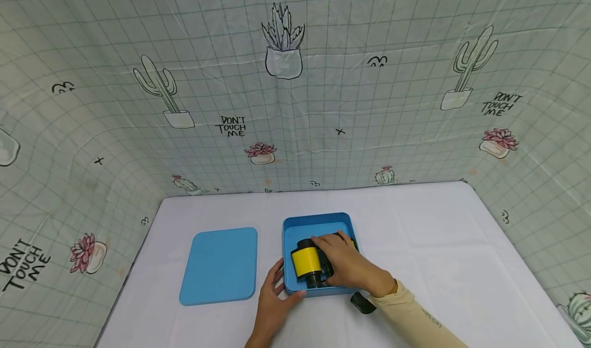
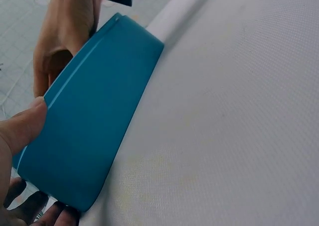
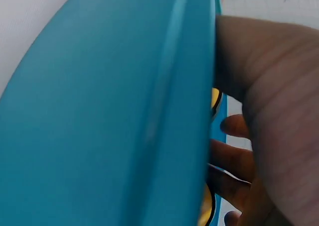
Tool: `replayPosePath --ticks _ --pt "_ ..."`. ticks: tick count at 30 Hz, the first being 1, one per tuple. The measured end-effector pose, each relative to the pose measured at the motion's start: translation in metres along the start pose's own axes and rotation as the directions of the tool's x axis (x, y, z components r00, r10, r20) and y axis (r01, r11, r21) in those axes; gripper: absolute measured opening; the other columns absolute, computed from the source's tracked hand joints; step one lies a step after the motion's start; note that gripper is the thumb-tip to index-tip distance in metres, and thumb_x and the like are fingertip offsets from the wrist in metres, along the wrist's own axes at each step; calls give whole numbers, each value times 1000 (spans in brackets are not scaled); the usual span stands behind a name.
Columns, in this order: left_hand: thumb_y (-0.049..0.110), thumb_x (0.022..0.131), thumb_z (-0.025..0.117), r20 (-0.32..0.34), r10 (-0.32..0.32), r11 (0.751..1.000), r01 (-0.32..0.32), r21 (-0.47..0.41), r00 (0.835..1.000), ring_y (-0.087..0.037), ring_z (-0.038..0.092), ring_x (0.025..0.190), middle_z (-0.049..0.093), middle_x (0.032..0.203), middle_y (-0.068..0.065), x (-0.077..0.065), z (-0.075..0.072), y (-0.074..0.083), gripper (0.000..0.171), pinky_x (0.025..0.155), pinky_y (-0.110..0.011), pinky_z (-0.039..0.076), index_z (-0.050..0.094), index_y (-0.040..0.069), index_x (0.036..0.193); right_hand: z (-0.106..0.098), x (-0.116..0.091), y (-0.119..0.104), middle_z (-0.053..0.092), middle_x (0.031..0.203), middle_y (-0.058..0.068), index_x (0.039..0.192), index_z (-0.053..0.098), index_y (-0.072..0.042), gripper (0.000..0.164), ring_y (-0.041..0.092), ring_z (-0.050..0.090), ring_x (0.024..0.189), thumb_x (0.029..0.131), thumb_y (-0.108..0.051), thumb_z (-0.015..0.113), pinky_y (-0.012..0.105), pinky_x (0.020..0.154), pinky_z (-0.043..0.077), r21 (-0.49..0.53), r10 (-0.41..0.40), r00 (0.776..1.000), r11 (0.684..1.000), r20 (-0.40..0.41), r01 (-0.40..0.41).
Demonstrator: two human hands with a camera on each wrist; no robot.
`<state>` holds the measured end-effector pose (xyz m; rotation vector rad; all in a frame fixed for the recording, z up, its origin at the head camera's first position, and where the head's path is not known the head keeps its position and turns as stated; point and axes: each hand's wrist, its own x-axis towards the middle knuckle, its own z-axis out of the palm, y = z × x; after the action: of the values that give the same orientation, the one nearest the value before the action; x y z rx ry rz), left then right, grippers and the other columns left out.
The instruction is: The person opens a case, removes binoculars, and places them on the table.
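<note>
A blue open box point(image 1: 318, 218) stands on the white table, its front wall point(image 2: 94, 111) large in the left wrist view. Inside lies a pair of yellow and black binoculars point(image 1: 306, 262), partly covered by my right hand point(image 1: 343, 261), which grips it from above. In the right wrist view the box wall point(image 3: 99, 111) hides most of the binoculars, and only slivers of yellow show. My left hand point(image 1: 275, 302) holds the box's near left corner, thumb on the front rim and fingers along the outer side.
A flat light-blue lid point(image 1: 219, 266) lies on the table point(image 1: 415, 225) left of the box. Close to the box's near right corner is a small black piece point(image 1: 362, 303), beside my right sleeve. A grid-patterned cloth point(image 1: 323, 101) with drawn cacti hangs behind the table.
</note>
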<state>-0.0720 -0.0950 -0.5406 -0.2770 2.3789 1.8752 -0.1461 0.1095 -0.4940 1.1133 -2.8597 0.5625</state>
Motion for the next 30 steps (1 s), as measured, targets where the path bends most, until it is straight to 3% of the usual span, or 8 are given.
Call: replayPosePath --ticks 15,30 --pt "29 70 81 17 19 1000 -18 -18 1000 -32 39 126 37 142 -14 -1 -1 1 88 98 -42 40 33 19 143 -2 3 4 51 127 9 130 49 -4 95 32 37 127 53 -43 88 55 107 18 -172 -12 996 985 90 28" --pt "30 70 81 20 10 1000 -11 13 1000 -31 41 125 38 142 -11 0 -1 -2 88 97 -41 41 32 22 143 -1 6 6 54 124 9 127 51 -2 92 27 42 121 53 -46 85 56 105 22 -154 -43 999 987 -8 41"
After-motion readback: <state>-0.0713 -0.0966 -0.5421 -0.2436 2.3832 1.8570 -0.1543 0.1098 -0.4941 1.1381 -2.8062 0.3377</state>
